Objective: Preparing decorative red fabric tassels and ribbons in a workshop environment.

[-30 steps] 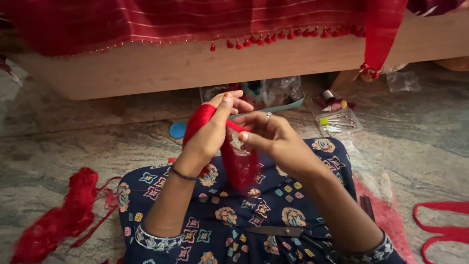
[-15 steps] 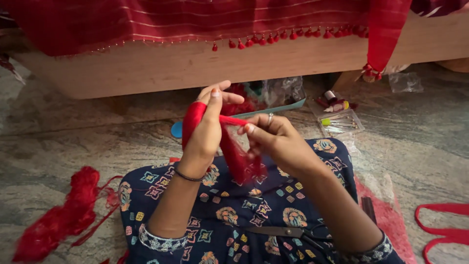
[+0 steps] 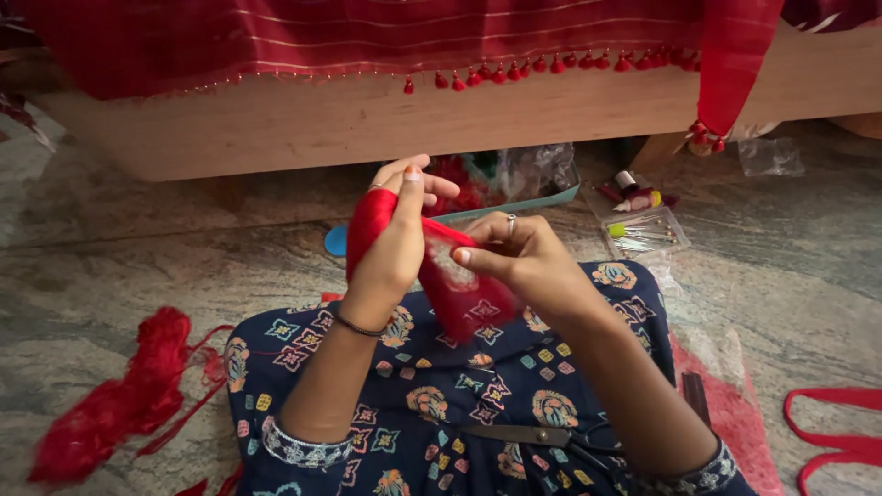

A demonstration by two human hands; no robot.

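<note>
Head view. The left hand [image 3: 397, 241] is raised above the lap, its fingers wrapped in a band of glossy red silk thread [image 3: 369, 225], closed around that winding. The right hand [image 3: 519, 262], wearing a finger ring, pinches the same thread between thumb and forefinger just beside the left palm; loose red strands hang down between the two hands onto the navy patterned garment [image 3: 459, 386]. A pair of dark metal scissors [image 3: 542, 436] lies on the lap. A loose red thread bundle [image 3: 119, 404] lies on the stone floor [image 3: 138, 266] at the left. A clear plastic box of pins [image 3: 643, 231] sits near the wooden bed frame [image 3: 276, 129].
</note>
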